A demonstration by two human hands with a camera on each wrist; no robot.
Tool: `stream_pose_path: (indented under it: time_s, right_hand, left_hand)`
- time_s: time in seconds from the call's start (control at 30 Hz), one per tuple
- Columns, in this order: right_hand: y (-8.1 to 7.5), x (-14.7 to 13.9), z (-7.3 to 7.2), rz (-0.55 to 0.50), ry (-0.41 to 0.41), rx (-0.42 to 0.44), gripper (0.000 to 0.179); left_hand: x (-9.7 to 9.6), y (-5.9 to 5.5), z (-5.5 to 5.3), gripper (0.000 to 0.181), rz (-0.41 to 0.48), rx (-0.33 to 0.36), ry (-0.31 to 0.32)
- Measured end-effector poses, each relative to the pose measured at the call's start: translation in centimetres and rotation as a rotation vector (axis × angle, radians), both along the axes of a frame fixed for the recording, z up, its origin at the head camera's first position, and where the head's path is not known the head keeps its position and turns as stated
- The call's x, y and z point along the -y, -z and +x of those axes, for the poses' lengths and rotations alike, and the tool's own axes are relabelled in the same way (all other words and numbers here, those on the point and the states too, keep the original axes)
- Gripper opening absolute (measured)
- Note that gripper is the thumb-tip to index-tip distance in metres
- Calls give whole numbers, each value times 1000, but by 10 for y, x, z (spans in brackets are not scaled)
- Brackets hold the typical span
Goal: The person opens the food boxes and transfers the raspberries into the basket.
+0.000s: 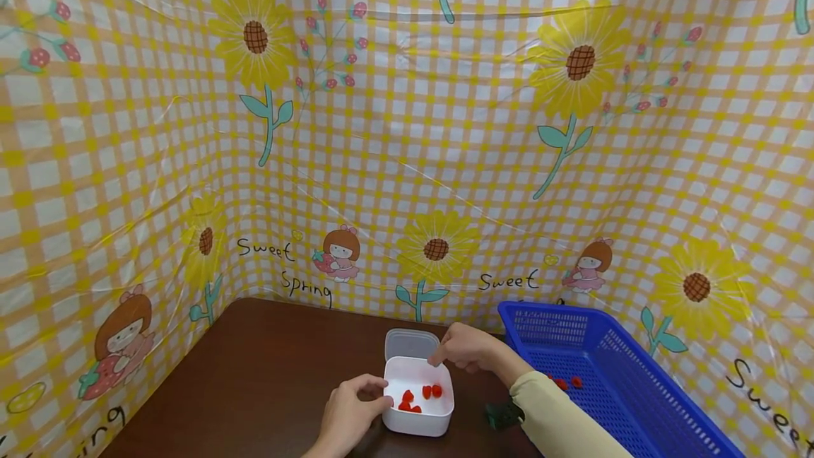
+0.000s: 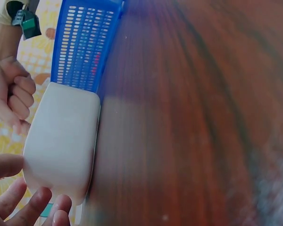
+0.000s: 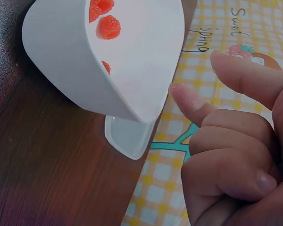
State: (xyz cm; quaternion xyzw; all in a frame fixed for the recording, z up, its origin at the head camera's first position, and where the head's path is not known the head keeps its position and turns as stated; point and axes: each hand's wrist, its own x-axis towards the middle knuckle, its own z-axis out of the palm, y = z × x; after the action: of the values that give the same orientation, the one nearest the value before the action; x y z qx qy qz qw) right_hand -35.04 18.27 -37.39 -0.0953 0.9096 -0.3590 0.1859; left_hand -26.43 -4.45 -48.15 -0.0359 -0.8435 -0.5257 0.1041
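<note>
A white open-topped box stands on the dark table, with several red raspberries on its floor. Its greyish lid extends from the far side. My left hand is at the box's left side, thumb and fingertips touching the rim and wall, fingers relaxed. Over the far right corner of the box hovers my right hand. In the right wrist view its thumb and index finger are apart with nothing between them, and the other fingers are curled in.
A blue plastic basket with perforated walls stands to the right; several red raspberries lie in it, partly behind the right forearm. A dark green device is at the right wrist. Checked sunflower cloth hangs around the table.
</note>
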Motion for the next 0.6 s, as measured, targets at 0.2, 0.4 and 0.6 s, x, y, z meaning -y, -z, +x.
stream_pose_path:
  time_s: [0.2, 0.4, 0.6]
  right_hand:
    - [0, 12, 0, 145, -50, -18, 20]
    - [2, 22, 0, 301, -81, -71, 20]
    - [11, 33, -4, 437, -86, -172, 26]
  left_hand:
    - [0, -1, -2, 23, 5, -13, 2]
    - [-2, -1, -4, 22, -4, -21, 1]
    - [-2, -2, -7, 23, -1, -16, -1]
